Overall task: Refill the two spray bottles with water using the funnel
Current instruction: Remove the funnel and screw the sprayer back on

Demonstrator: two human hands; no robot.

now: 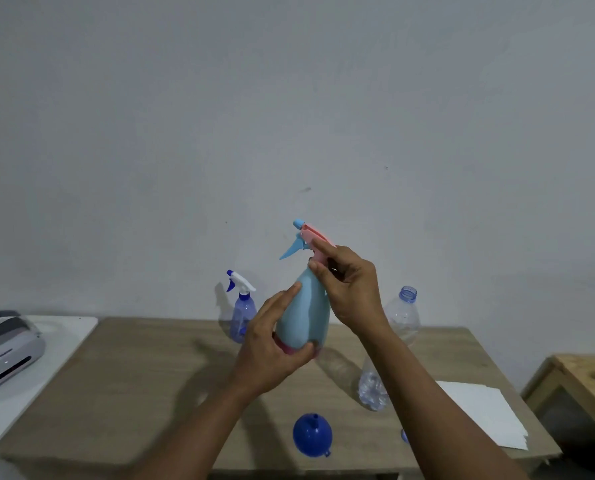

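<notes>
Light-blue plastic spray bottle (304,313) with pink trigger head (318,239) held upright above wooden table (150,375), centre. Left hand (272,344) grip curled round its base; right hand (351,289) grip pinching the head at the neck. Translucent blue spray bottle with white trigger (243,317) stands far, just left. Clear uncapped plastic water bottle (401,320) right. Blue plastic funnel (312,434) lies near, spout up. White paper sheet (479,410) near right.

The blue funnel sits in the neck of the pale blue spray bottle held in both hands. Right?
No. The head view shows the blue funnel lying on the table; the left hand and right hand hold the pale blue spray bottle.
</notes>
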